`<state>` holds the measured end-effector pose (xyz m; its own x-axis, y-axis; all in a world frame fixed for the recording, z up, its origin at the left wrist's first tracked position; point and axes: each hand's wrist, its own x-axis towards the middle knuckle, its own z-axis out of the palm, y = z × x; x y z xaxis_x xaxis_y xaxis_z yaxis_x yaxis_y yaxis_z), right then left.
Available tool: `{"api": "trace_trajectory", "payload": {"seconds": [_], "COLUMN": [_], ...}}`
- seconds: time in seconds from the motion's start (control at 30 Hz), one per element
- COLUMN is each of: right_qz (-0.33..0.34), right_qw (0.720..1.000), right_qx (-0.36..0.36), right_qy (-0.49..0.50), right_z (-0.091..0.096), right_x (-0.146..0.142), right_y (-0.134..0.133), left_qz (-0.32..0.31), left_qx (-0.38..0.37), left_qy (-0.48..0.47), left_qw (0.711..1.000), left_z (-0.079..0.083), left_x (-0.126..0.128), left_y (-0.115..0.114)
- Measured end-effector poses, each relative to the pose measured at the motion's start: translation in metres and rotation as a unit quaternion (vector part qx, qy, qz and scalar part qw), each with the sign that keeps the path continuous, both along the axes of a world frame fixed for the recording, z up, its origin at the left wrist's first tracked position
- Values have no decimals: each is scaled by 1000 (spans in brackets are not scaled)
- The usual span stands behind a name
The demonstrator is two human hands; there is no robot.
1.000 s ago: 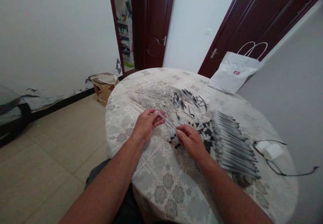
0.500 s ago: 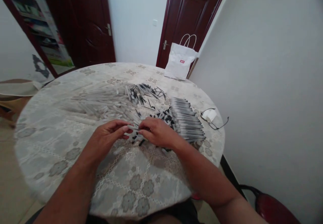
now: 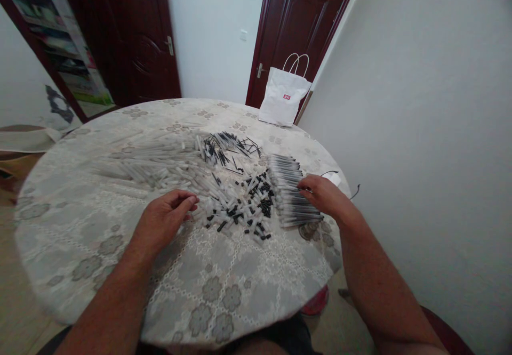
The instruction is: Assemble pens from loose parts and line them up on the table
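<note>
The row of slim grey plastic rods under my nearly closed right fingers could skew if they brush it. My left fingers curl loosely; I can't tell whether either holds anything.

On the counter, tubes are lying left of the caps, refills are lying behind the caps, and a row of pens is lying right; a bag is standing at the far edge.
</note>
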<state>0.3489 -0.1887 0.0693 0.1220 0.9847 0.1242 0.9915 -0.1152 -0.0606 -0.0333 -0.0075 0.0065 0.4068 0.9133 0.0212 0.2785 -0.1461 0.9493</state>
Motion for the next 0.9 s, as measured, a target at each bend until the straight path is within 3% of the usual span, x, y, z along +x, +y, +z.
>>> {"api": "trace_trajectory", "payload": {"seconds": [0.2,0.53,0.7,0.8,0.9], "right_qz": [-29,7,-2,10,56], "right_qw": [996,997,998,999,998], "right_qx": [-74,-79,-60,-32,-25], "right_qy": [-34,-26,-29,-28,-5], "right_z": [-10,-15,-14,-9,-2], "right_x": [4,-2,-3,-21,-59], "right_y": [-2,0,-2,3,14], "left_qz": [4,34,21,17,12], "left_qx": [14,34,78,123,148], "left_qy": [38,46,101,144,157], "left_qw": [999,998,992,982,976], "left_z": [-5,-9,-6,-5,-5], "left_x": [-2,-4,-5,-6,-5], "left_y": [3,5,2,1,-1]}}
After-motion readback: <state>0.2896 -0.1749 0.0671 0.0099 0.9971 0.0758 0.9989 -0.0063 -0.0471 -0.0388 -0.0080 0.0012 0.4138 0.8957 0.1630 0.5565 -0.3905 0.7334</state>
